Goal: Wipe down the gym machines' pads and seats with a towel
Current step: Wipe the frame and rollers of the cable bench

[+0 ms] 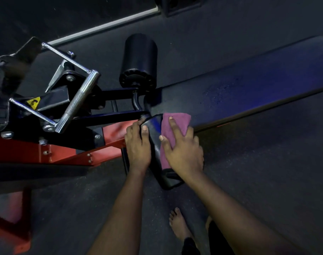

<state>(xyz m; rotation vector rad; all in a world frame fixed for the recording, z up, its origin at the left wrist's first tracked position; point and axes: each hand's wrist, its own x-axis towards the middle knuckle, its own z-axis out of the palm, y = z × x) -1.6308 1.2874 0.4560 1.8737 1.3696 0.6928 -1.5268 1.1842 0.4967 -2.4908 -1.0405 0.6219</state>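
- A bare foot (178, 225) stands on the dark speckled rubber floor (267, 181) near the lower edge.
- The left hand (137, 144) grips the left side of the near black cylindrical foam roller pad (154, 126), with the fingers wrapped round it and the thumb lying on top.
- The right hand (182, 151) lies flat with its fingers spread, pressing the folded purple cloth towel (169, 131) onto the upper right side of that roller pad.
- Just left of the hands, the red steel machine frame (65, 150) reaches away to the left edge.
- Farther left, a chrome knurled bar handle (78, 100) sits beside a yellow triangular warning sticker (34, 103).
- Beyond, a second black roller pad (138, 59) stands on the far side, and a long black seat pad (249, 83) stretches off to the right.
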